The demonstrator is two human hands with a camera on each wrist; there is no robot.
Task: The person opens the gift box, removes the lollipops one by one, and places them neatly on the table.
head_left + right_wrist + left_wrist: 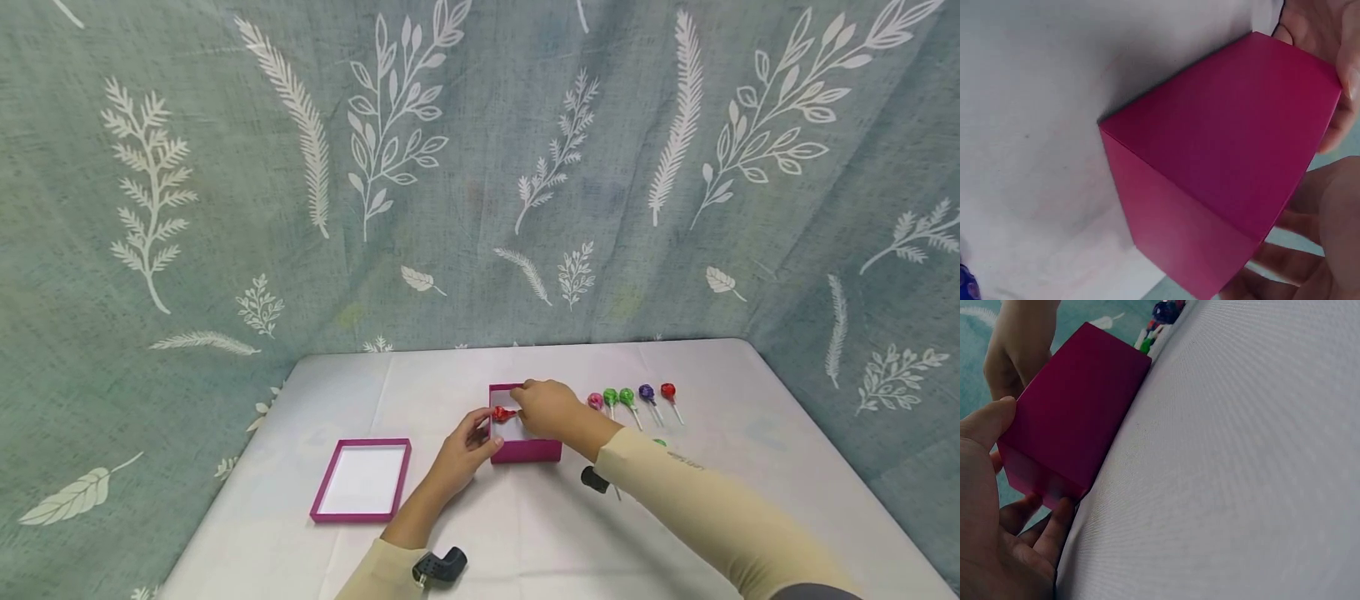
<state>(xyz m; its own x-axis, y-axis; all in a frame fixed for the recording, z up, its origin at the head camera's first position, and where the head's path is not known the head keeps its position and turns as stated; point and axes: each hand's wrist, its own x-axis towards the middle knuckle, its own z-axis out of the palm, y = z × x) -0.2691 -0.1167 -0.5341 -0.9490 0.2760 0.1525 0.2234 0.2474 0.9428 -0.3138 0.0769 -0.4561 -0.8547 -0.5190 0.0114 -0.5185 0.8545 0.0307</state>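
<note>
A magenta box [527, 452] with a white inside stands uncovered on the white-covered table. At its left end my left hand [459, 457] steadies it, thumb at the near corner and fingers along the side wall; the left wrist view shows the thumb on the rim of the box [1075, 406]. My right hand [551, 408] reaches over the rim into the box with bent fingers. A red lollipop [502, 414] lies sideways there, its head near the left wall and its stick running to the right fingers, which pinch it. The right fingertips are hidden behind the box wall [1216, 131] in the right wrist view.
Right of the box lie a pink lollipop [595, 401], green ones [627, 397], a purple one [647, 392] and a red one [668, 390]. Another green lollipop [660, 442] is partly covered by the right sleeve. The magenta-rimmed lid [351, 517] lies at the left.
</note>
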